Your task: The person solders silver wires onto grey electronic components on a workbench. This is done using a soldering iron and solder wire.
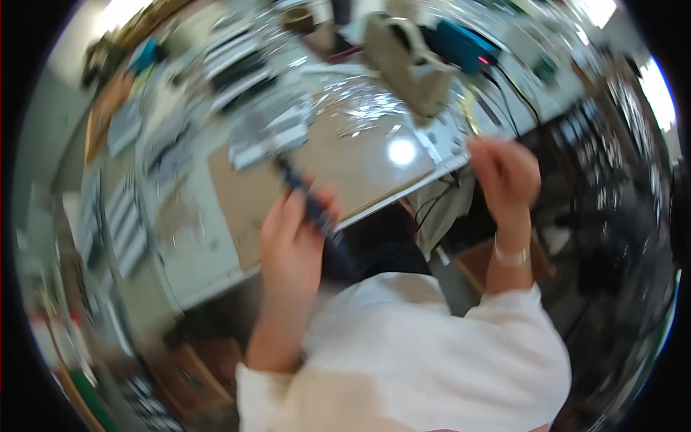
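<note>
Cluttered bench, dark tool in the left hand

Forearm upright, the left hand wraps its fingers around the dark tool, slender, bluish and blurred, slanting up-left over a brown board. Raised near the bench's front edge, the right hand curls its fingers; I cannot tell whether they grip anything. By the tool's upper end shows a grey-white bundle; farther back, a beige device.
</note>
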A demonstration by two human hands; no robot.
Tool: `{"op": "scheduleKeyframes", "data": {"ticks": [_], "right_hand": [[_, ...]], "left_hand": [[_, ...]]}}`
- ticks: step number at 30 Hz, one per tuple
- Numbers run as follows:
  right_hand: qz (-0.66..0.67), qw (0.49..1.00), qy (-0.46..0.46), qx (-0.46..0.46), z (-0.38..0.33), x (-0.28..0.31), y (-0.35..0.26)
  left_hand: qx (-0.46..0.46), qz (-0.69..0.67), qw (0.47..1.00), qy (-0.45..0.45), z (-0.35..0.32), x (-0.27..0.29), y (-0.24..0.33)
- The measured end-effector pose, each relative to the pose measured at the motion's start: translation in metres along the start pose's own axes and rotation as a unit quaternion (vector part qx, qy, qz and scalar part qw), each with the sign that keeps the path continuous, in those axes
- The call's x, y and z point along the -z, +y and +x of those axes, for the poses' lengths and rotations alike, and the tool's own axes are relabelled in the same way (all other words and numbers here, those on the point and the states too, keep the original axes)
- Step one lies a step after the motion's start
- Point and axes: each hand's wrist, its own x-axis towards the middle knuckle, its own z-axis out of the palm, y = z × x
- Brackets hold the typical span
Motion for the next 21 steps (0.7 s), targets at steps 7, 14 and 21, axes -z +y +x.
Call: {"op": "scheduleKeyframes", "data": {"ticks": [7, 14, 21], "right_hand": [[0.301, 0.845, -0.439, -0.055, -0.071, -0.01, -0.032], [0.544, 0.816, -0.005, -0.193, -0.07, -0.031, 0.014], [0.706, 0.671, -0.079, -0.213, -0.032, -0.058, 0.037]], "left_hand": [[-0.028, -0.042, 0.997, -0.056, 0.048, -0.079, -0.037], [0.039, -0.087, 0.995, -0.043, 0.043, -0.08, -0.072], [-0.113, 0.254, 0.96, -0.016, 0.021, -0.054, -0.072]]}}
